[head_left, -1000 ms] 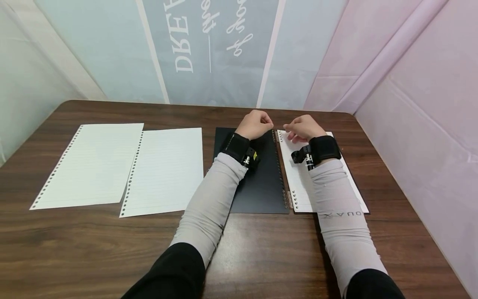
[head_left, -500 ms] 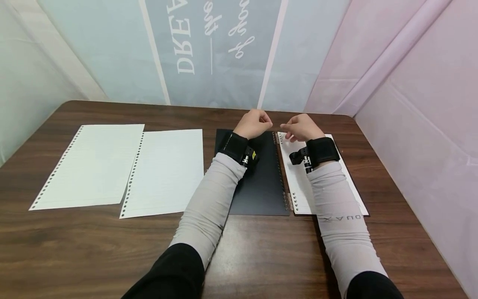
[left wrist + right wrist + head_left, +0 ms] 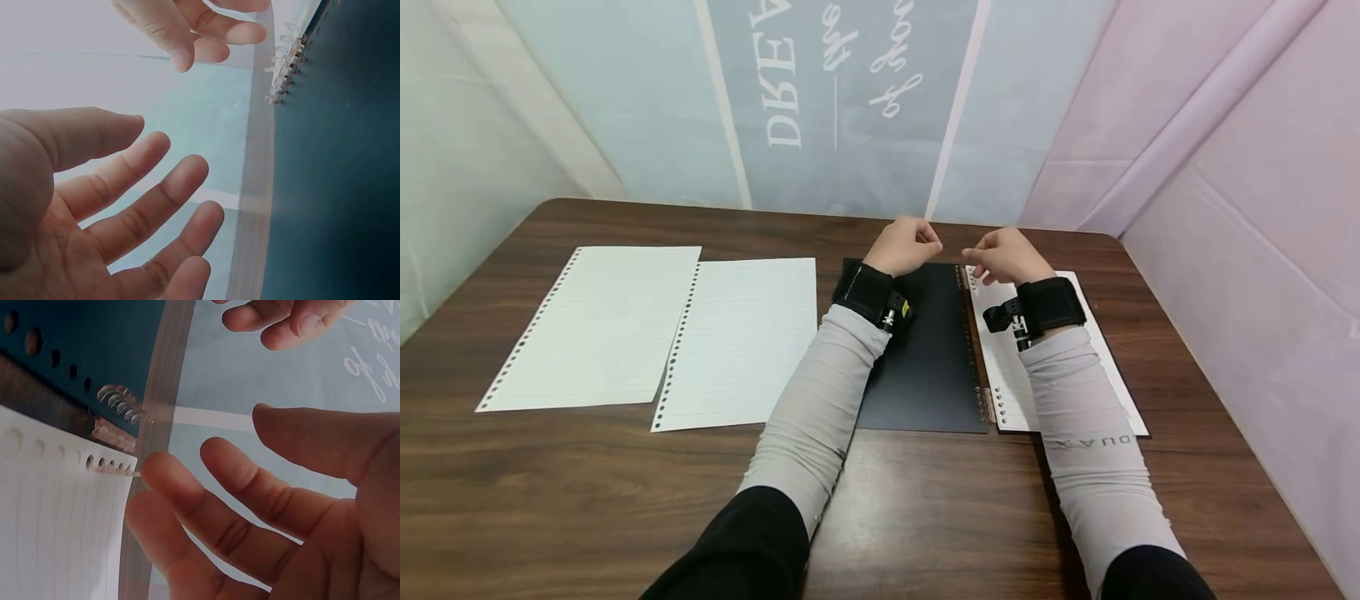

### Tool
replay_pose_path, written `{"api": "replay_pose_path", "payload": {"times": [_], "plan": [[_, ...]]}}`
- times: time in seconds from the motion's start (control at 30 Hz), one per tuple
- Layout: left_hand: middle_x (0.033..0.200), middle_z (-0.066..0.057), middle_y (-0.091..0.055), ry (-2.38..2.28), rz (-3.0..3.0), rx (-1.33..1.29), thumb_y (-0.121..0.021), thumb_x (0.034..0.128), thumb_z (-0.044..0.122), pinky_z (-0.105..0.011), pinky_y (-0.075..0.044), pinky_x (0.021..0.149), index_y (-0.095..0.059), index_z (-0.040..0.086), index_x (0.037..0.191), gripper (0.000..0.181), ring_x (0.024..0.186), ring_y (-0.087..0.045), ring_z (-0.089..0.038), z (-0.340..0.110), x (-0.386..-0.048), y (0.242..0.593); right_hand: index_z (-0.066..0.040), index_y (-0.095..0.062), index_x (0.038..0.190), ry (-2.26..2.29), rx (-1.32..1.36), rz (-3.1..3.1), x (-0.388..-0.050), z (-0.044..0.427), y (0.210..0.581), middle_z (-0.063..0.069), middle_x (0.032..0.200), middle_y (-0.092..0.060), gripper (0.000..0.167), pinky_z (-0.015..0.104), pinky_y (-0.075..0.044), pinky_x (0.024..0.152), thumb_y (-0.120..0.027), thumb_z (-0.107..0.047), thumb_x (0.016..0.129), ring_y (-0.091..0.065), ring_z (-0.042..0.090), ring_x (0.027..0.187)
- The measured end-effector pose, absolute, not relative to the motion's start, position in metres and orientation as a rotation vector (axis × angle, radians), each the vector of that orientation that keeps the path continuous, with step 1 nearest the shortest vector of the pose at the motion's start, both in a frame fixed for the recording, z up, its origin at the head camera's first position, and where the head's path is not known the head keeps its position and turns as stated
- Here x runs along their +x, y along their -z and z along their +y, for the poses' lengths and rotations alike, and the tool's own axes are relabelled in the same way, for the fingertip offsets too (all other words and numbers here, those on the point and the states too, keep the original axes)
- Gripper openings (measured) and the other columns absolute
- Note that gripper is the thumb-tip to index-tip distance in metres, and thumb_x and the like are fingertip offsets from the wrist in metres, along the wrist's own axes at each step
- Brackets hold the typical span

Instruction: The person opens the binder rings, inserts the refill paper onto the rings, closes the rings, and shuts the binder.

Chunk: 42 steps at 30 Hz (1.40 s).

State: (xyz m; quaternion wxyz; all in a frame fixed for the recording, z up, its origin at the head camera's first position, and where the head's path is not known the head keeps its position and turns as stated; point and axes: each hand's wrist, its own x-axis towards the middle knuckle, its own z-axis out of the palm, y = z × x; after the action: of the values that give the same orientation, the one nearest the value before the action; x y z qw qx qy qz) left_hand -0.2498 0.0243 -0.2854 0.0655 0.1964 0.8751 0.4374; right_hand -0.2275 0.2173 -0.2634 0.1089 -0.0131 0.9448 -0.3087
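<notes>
"Black and rectangular: is that one half of the open ring-bound notebook (image 3: 973, 346)?"

"Correct. Its smooth-looking black cover (image 3: 921, 379) lies flat on the brown wood-grain bench (image 3: 647, 500). To the right of the spine lies the white ruled paper stack (image 3: 1011, 375), with a dark edge along its border. Both halves carry round holes on their inner edges."

"Specify the binding."

"Translucent curved rings (image 3: 119, 400), plastic in appearance, stand in a short group at the far end of the spine."

"Report the hands."

"Left hand (image 3: 904, 247): raised by the far end of the black cover, fingers spread and gently bent, thumb clear of the fingertips. Right hand (image 3: 1006, 256): over the far end of the paper stack, fingers likewise spread. Whether a fingertip touches the notebook there cannot be determined. The two hands are apart."

"List adjacent stock."

"One loose white ruled sheet (image 3: 598, 325) and a second loose sheet (image 3: 741, 342), side by side on the bench left of the notebook. Each is punched along its left edge."
</notes>
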Motion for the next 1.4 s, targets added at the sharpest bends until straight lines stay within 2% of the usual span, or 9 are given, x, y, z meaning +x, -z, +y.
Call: {"api": "replay_pose_path", "payload": {"times": [0.2, 0.57, 0.83, 1.0, 1.23, 1.4], "plan": [[0.115, -0.012, -0.066, -1.333, 2.631, 0.621, -0.055, 0.1023, 0.022, -0.039, -0.048, 0.093, -0.068, 0.006, 0.113, 0.023, 0.106, -0.062, -0.026, 0.021, -0.247, 0.281, 0.006, -0.065, 0.109, 0.893, -0.079, 2.787, -0.226, 0.213, 0.264, 0.011, 0.08, -0.068, 0.035, 0.038, -0.057, 0.078, -0.054, -0.026, 0.102, -0.067, 0.025, 0.076], [0.114, -0.011, -0.066, -1.318, 2.665, 0.624, -0.056, 0.1021, 0.023, -0.039, -0.048, 0.091, -0.069, 0.007, 0.111, 0.023, 0.105, -0.062, -0.025, 0.014, -0.241, 0.271, 0.006, -0.067, 0.107, 0.867, -0.146, 2.822, -0.223, 0.204, 0.261, 0.014, 0.084, -0.069, 0.035, 0.045, -0.056, 0.081, -0.052, -0.026, 0.103, -0.069, 0.036, 0.084], [0.116, -0.011, -0.067, -1.234, 2.744, 0.474, -0.057, 0.1019, 0.025, -0.039, -0.048, 0.088, -0.069, 0.008, 0.112, 0.023, 0.1, -0.062, -0.026, 0.006, -0.236, 0.275, 0.007, -0.067, 0.107, 0.853, -0.205, 2.837, -0.219, 0.197, 0.263, 0.021, 0.094, -0.069, 0.036, 0.047, -0.056, 0.081, -0.053, -0.025, 0.103, -0.068, 0.039, 0.085], [0.118, -0.011, -0.066, -1.216, 2.75, 0.467, -0.057, 0.1017, 0.025, -0.041, -0.049, 0.091, -0.068, 0.008, 0.113, 0.024, 0.102, -0.062, -0.027, 0.001, -0.236, 0.275, 0.007, -0.068, 0.102, 0.84, -0.217, 2.854, -0.218, 0.195, 0.264, 0.02, 0.089, -0.069, 0.035, 0.045, -0.055, 0.078, -0.053, -0.025, 0.103, -0.068, 0.04, 0.084], [0.117, -0.011, -0.066, -1.178, 2.76, 0.416, -0.056, 0.1022, 0.026, -0.041, -0.049, 0.09, -0.067, 0.008, 0.114, 0.024, 0.101, -0.062, -0.027, -0.01, -0.237, 0.275, 0.005, -0.068, 0.111, 0.84, -0.216, 2.844, -0.216, 0.189, 0.263, 0.024, 0.103, -0.069, 0.035, 0.044, -0.053, 0.079, -0.053, -0.026, 0.104, -0.067, 0.036, 0.086], [0.118, -0.011, -0.066, -1.137, 2.777, 0.36, -0.055, 0.1022, 0.026, -0.041, -0.049, 0.09, -0.068, 0.008, 0.115, 0.025, 0.101, -0.062, -0.028, -0.023, -0.236, 0.272, 0.004, -0.067, 0.112, 0.824, -0.217, 2.844, -0.215, 0.185, 0.261, 0.025, 0.107, -0.067, 0.036, 0.041, -0.052, 0.077, -0.052, -0.027, 0.104, -0.067, 0.037, 0.09]]}}
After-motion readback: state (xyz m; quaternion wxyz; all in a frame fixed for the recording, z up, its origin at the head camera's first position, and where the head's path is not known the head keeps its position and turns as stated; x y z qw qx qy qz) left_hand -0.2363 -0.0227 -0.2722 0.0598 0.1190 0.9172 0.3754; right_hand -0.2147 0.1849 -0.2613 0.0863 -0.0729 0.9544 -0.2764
